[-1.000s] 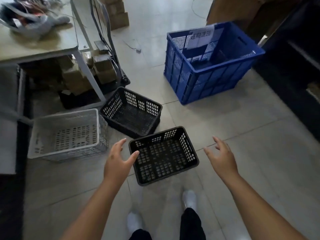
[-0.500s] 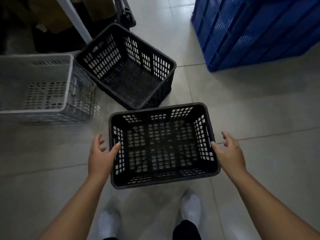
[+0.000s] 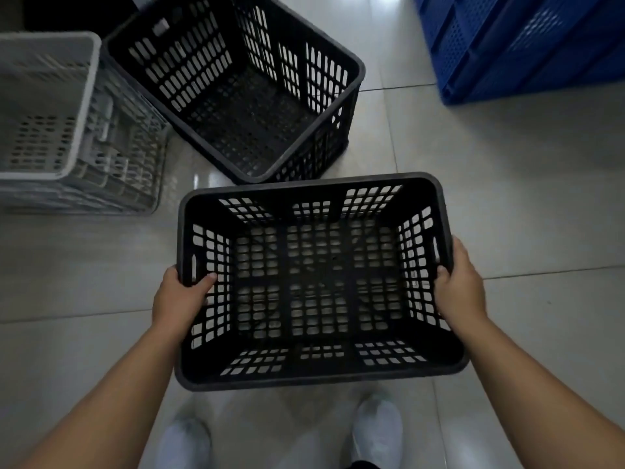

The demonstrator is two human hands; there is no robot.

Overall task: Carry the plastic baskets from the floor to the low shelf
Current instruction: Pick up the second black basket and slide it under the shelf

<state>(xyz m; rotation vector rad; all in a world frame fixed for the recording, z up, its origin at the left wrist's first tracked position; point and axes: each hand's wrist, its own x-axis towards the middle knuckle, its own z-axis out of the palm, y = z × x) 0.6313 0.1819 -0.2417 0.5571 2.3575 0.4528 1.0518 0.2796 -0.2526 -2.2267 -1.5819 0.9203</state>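
Baskets are what this person is busy with, and one black basket (image 3: 318, 377) is gripped between both hands. The left hand (image 3: 179, 299) closes over the rim of the left short wall, thumb hooked inside against the lattice, the other fingers out of sight beneath the lip. The right hand (image 3: 460, 286) clamps the opposite short wall the same way, thumb over the edge, fingers hidden outside. Held between them, the basket is rectangular, open-topped and empty, with a rounded rim, walls pierced by blocks of small square holes, a slot handle in each short side, and a gridded bottom through which the pale floor tiles (image 3: 507, 198) show. It sits level in front of the person, just above two white shoes (image 3: 377, 431); whether it still touches the floor I cannot tell. Beyond it, very near its far rim, a second black basket (image 3: 351, 106) stands on the tiles, turned at an angle and likewise empty. Just left of that one is a single grey basket (image 3: 84, 106), its corner close against it. At the upper right sits one large blue crate (image 3: 527, 49), well apart. So: two black baskets, one grey, one blue crate.
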